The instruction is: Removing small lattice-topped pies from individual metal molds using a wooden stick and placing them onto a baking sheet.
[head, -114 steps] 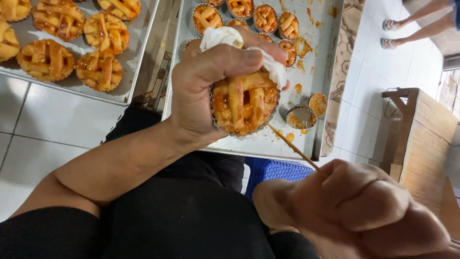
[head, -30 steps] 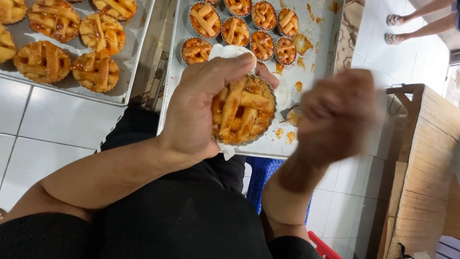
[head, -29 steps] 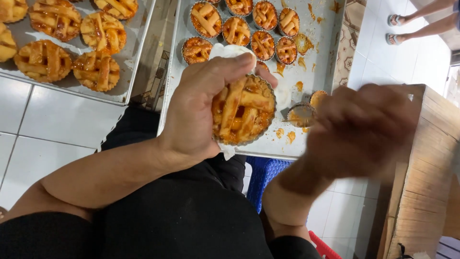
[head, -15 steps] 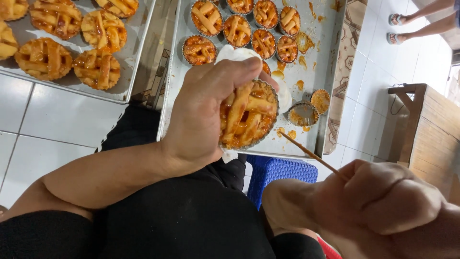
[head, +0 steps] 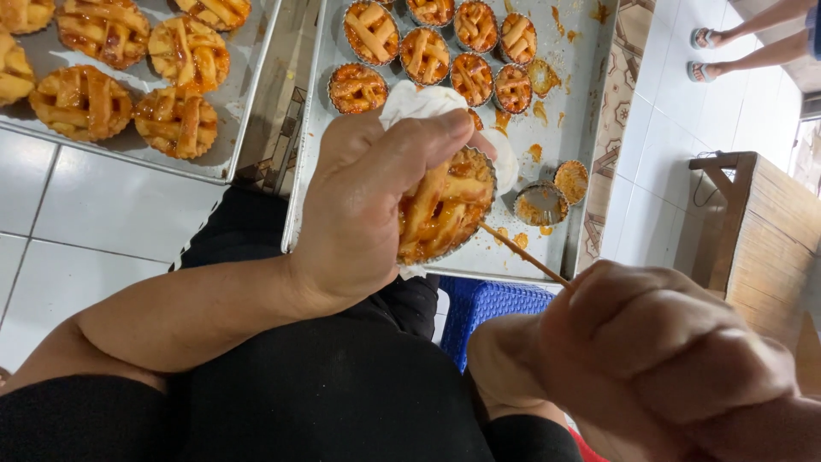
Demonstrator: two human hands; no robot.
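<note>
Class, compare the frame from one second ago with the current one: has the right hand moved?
Yes. The right hand, gripping a thin wooden stick, has dropped from beside the baking tray's right edge to below its near edge, the stick tip touching the lattice tart.

At twelve o'clock lies a metal tray smeared with orange drips, holding a cluster of small lattice tarts in foil cups along its far end. Two cups sit apart from the cluster at about two o'clock: an emptied foil cup and, just beside it, a small tart. At ten o'clock a second tray carries larger lattice tarts out of their cups. Both trays rest on a white tiled floor. A blue plastic stool shows at centre (mostly hidden). At three o'clock stands a wooden box. Another person's sandalled feet stand at one o'clock.
</note>
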